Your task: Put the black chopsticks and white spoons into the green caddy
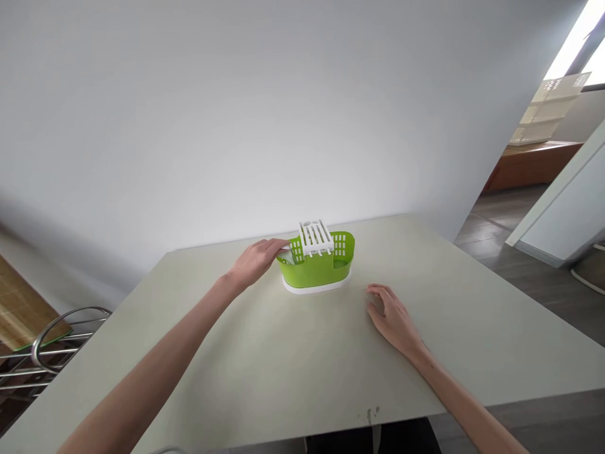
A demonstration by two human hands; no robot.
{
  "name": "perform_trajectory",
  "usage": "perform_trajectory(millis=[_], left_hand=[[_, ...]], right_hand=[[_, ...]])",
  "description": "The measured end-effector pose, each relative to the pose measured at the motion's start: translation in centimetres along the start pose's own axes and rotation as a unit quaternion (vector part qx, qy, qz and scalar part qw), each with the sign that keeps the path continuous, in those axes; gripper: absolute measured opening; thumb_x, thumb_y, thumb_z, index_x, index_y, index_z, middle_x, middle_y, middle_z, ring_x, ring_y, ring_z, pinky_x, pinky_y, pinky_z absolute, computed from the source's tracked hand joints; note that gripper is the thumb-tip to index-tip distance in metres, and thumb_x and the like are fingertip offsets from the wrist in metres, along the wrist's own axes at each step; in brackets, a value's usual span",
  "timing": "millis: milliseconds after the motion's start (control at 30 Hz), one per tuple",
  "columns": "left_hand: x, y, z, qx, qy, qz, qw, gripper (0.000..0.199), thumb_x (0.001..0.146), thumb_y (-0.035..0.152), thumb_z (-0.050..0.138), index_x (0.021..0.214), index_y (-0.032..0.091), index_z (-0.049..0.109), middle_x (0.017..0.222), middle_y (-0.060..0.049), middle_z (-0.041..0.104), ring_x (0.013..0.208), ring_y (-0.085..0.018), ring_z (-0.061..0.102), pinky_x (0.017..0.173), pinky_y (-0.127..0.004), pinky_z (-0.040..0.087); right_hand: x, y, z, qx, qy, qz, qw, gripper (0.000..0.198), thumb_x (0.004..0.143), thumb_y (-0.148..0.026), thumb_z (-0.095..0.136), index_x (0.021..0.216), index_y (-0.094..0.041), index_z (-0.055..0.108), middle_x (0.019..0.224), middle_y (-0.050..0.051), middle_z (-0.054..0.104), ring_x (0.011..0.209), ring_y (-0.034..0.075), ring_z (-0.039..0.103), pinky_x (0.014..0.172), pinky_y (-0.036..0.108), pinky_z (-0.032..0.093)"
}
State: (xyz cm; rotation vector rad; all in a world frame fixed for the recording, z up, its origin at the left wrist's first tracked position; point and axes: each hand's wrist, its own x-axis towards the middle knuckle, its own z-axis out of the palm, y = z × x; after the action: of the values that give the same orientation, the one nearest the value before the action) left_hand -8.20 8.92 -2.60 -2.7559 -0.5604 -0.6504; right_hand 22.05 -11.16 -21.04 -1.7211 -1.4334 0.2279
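A green utensil basket [312, 271] with latticed walls stands upright on a white base tray [317, 288] toward the back of the table. Across its middle sits a white slotted rack [316, 238] with small hooks on its front edge. My left hand [258, 257] reaches to the basket's left end, fingers closed on a pale white object [287, 255] partly inside the left compartment. Its exact kind is hard to make out. Resting on the table to the right of the basket, my right hand [390, 314] is empty, its fingers loosely curved and thumb apart, not touching the basket.
The pale table [293, 366] meets a plain wall [283, 126] at the back. A metal rack [66, 343] holding a wooden board [28, 309] stands beyond the left edge. Past the table's right side are a floor [491, 233] and a white partition [562, 202].
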Motion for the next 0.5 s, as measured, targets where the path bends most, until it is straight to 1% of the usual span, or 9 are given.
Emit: perform_trajectory(millis=[67,133,200,267,333,400,433,500], left_hand=[[0.0,-0.2,-0.2,-0.036,0.012,-0.029,0.999,0.033,0.11,0.03,0.041,0.133,0.023,0.064,0.122,-0.01,0.077,0.102,-0.022,0.075,0.084,-0.034,0.058],[0.0,-0.3,-0.7,-0.071,0.031,-0.061,0.995,0.034,0.109,0.03,0.041,0.132,0.023,0.066,0.122,-0.009,0.077,0.103,-0.021,0.075,0.086,-0.033,0.058],[0.1,-0.4,-1.6,-0.098,0.066,-0.104,0.988,0.034,0.108,0.031,0.043,0.128,0.023,0.069,0.12,-0.007,0.078,0.103,-0.021,0.076,0.09,-0.033,0.057],[0.1,-0.6,-2.7,-0.121,0.113,-0.165,0.972,0.031,0.106,0.032,0.048,0.124,0.022,0.072,0.114,-0.006,0.08,0.099,-0.02,0.077,0.09,-0.031,0.057],[-0.2,-1.1,-3.9,-0.144,0.171,-0.244,0.944,0.029,0.102,0.035,0.055,0.122,0.022,0.073,0.102,-0.004,0.081,0.092,-0.02,0.078,0.086,-0.029,0.058],[-0.9,-1.9,-5.0,-0.174,0.226,-0.324,0.902,0.031,0.099,0.038,0.061,0.121,0.021,0.073,0.093,-0.003,0.079,0.086,-0.02,0.079,0.081,-0.027,0.059],[-1.4,-2.5,-5.5,-0.193,0.249,-0.357,0.88,0.032,0.097,0.04,0.063,0.121,0.021,0.074,0.094,-0.003,0.079,0.084,-0.02,0.08,0.08,-0.028,0.059],[-3.0,-3.9,-6.3,-0.236,0.277,-0.408,0.837,0.037,0.093,0.044,0.069,0.12,0.019,0.074,0.103,-0.005,0.079,0.082,-0.02,0.08,0.082,-0.03,0.061]], right_hand=[[0.0,0.0,0.0,-0.003,-0.002,0.002,1.0,0.029,0.094,-0.028,0.045,0.12,-0.025,0.058,0.136,0.009,0.063,0.116,0.024,0.066,0.097,0.039,0.052],[0.0,0.0,0.0,-0.005,-0.003,0.005,1.0,0.03,0.094,-0.027,0.045,0.12,-0.025,0.058,0.137,0.009,0.063,0.118,0.024,0.066,0.098,0.039,0.051],[-0.1,0.0,0.0,-0.006,-0.004,0.005,1.0,0.03,0.093,-0.027,0.045,0.12,-0.025,0.058,0.138,0.009,0.063,0.12,0.024,0.065,0.099,0.039,0.05],[-0.1,0.0,0.0,-0.003,-0.003,0.004,1.0,0.03,0.093,-0.027,0.045,0.12,-0.025,0.058,0.138,0.009,0.063,0.121,0.025,0.065,0.101,0.039,0.05],[-0.1,0.0,-0.1,0.0,-0.003,0.005,1.0,0.03,0.093,-0.028,0.045,0.12,-0.025,0.058,0.138,0.009,0.063,0.119,0.025,0.065,0.101,0.04,0.05],[-0.1,0.0,-0.1,0.0,-0.007,0.01,1.0,0.03,0.094,-0.028,0.045,0.121,-0.025,0.058,0.138,0.01,0.062,0.116,0.025,0.066,0.098,0.04,0.051],[-0.1,0.0,-0.1,0.0,-0.009,0.012,1.0,0.03,0.094,-0.029,0.046,0.121,-0.025,0.058,0.138,0.01,0.062,0.115,0.025,0.066,0.096,0.04,0.051],[-0.2,0.0,-0.2,-0.003,-0.012,0.014,1.0,0.029,0.094,-0.03,0.046,0.12,-0.025,0.058,0.138,0.01,0.062,0.115,0.025,0.067,0.094,0.04,0.052]])
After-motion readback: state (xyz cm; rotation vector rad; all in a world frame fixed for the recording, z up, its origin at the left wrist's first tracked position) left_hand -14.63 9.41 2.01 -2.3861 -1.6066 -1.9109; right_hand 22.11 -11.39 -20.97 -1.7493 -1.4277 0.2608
